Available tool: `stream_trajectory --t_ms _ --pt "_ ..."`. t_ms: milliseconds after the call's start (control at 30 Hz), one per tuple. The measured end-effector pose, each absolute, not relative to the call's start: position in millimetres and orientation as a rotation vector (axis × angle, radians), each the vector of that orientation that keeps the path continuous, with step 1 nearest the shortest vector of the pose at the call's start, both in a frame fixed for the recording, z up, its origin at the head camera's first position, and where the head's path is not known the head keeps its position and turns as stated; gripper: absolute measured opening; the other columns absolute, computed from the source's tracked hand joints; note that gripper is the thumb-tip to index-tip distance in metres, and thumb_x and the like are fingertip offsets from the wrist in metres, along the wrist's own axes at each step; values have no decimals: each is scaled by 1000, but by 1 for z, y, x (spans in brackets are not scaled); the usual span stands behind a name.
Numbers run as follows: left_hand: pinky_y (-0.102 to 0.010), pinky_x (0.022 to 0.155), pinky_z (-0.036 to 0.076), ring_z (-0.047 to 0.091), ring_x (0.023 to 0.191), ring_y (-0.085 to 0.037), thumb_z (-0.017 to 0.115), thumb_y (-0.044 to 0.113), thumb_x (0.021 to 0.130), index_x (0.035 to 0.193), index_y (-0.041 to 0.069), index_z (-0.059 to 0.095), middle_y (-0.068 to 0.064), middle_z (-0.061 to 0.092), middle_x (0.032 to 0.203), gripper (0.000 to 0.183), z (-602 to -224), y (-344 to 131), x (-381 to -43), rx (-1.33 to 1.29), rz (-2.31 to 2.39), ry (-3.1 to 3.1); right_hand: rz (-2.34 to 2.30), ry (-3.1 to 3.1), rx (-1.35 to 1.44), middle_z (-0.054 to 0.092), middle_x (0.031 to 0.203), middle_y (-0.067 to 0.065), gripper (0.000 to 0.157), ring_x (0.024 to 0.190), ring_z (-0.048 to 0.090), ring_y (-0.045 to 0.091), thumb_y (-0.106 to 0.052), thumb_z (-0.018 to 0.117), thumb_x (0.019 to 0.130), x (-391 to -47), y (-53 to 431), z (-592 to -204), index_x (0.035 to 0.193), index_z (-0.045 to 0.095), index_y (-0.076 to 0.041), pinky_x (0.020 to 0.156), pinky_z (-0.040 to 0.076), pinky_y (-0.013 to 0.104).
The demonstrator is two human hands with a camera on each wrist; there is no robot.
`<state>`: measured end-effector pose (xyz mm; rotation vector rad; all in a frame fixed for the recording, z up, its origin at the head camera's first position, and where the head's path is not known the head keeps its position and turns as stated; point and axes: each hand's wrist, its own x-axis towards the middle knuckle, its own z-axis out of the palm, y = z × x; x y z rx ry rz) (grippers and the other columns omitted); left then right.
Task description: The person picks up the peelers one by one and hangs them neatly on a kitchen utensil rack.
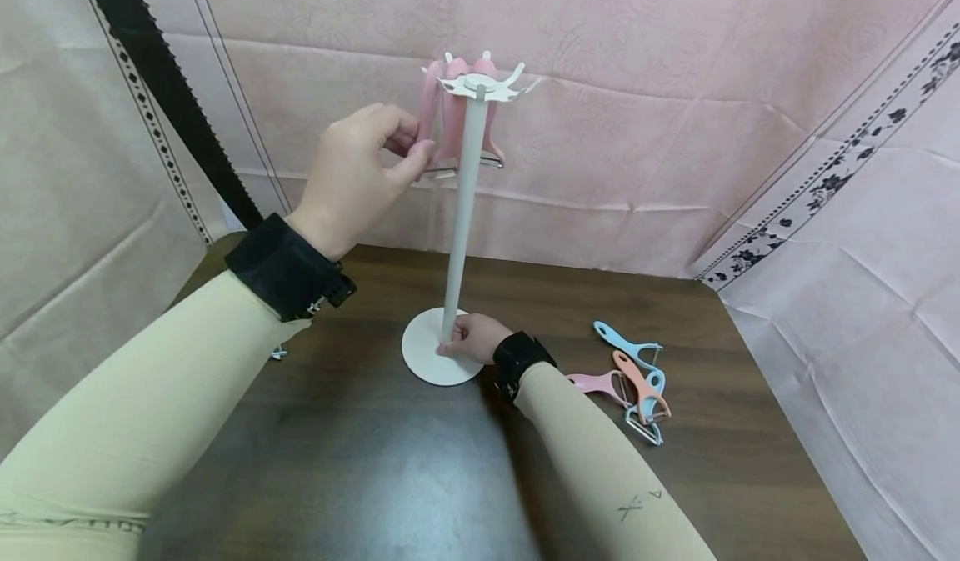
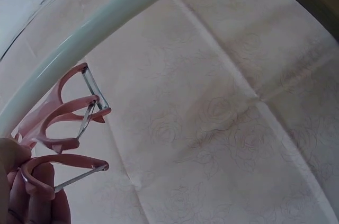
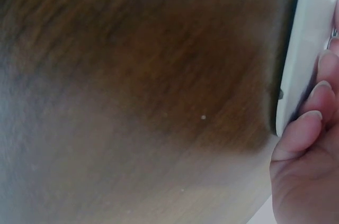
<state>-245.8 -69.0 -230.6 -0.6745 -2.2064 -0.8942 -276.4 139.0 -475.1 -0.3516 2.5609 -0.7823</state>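
A white stand with a pale pole (image 1: 465, 211) rises from a round base (image 1: 427, 357) on the table. Several pink peelers hang at the back left of its hooked top (image 1: 480, 86). My left hand (image 1: 360, 161) pinches the leftmost pink peeler (image 1: 428, 102) between thumb and fingers, low on its handle. In the left wrist view, its blade end (image 2: 69, 159) juts past the fingertips, beside the other hanging peelers (image 2: 63, 108). Down at the base, my right hand (image 1: 480, 338) grips the rim, thumb on top. The right wrist view shows its fingers (image 3: 302, 128) curled at the base's edge.
Right of the stand lies a loose pile: blue peelers (image 1: 618, 340), an orange peeler (image 1: 637, 386) and a pink peeler (image 1: 592, 383). A small light-blue piece (image 1: 278, 353) peeks out beside my left forearm. A pink cloth (image 1: 600, 127) hangs behind the brown table (image 1: 360, 461).
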Motion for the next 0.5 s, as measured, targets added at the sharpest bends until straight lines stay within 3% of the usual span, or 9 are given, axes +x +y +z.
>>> stream_trajectory --t_ms 500 --pt "-33 77 49 62 85 -16 61 15 95 94 1 66 -8 65 91 16 -232 -63 -244 -665 -838 -2175 -780 2576 -374 55 71 -2 36 73 53 17 -40 74 84 -272 141 -472 74 54 -12 66 42 29"
